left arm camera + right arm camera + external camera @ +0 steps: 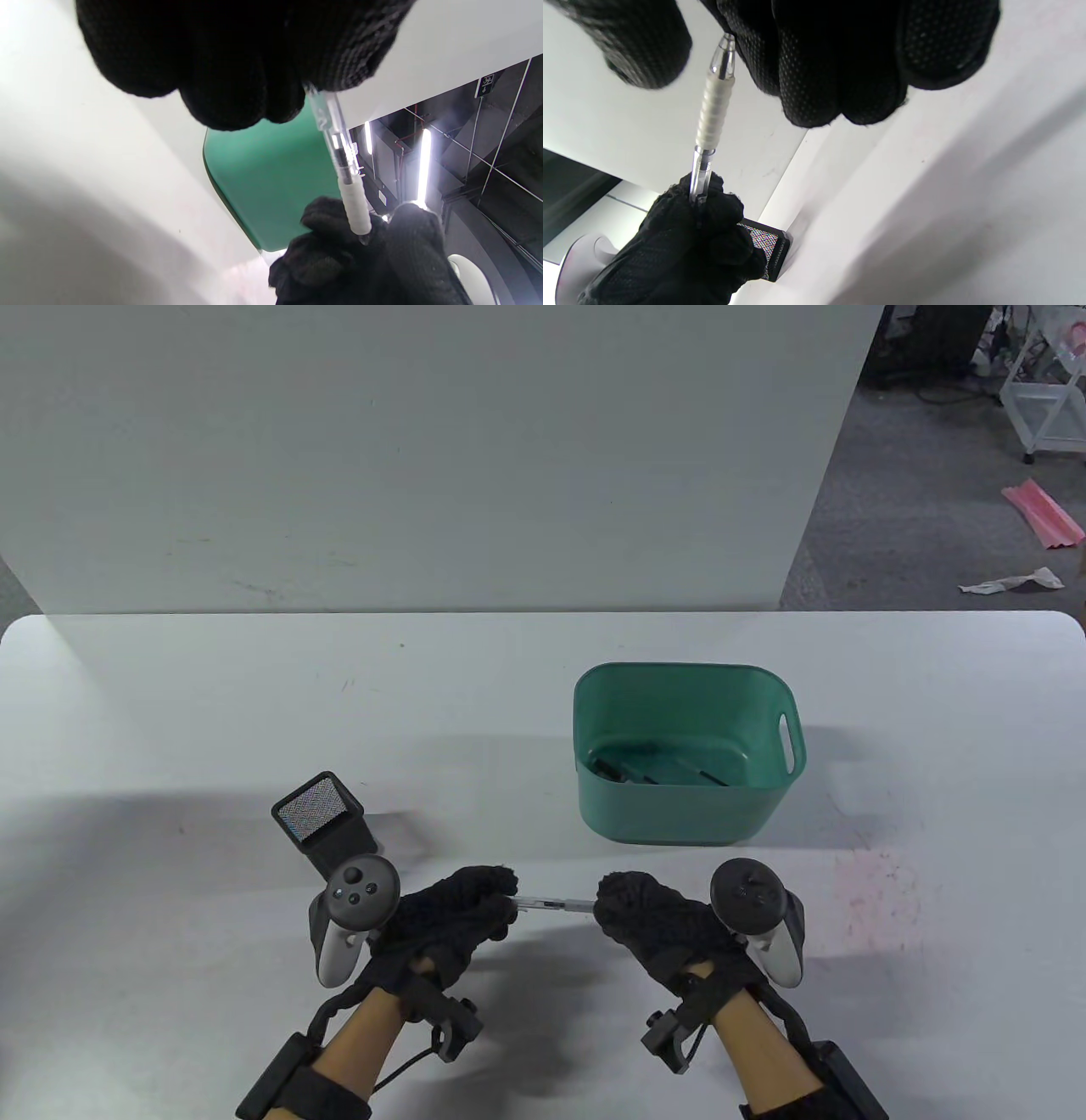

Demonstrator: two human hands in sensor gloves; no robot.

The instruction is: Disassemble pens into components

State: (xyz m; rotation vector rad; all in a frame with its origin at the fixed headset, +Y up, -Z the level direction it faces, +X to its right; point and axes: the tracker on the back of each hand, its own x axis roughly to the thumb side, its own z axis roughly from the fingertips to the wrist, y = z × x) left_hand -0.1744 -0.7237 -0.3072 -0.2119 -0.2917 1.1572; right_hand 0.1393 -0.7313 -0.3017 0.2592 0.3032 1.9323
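A clear pen point(556, 904) with a white ribbed grip is held level between my two hands above the table's front middle. My left hand point(506, 901) grips the barrel end. My right hand point(604, 901) pinches the tip end, just past the white grip. In the left wrist view the pen point(339, 156) runs from my left fingers point(237, 63) down to my right hand point(373, 258). In the right wrist view the pen point(712, 114) runs from my right fingers point(818, 63) to my left hand point(687, 245). The pen looks whole.
A green bin point(768, 806) stands behind my right hand, with several dark pen parts point(653, 772) on its bottom. A black mesh holder point(322, 819) stands just behind my left hand. A white wall panel backs the table.
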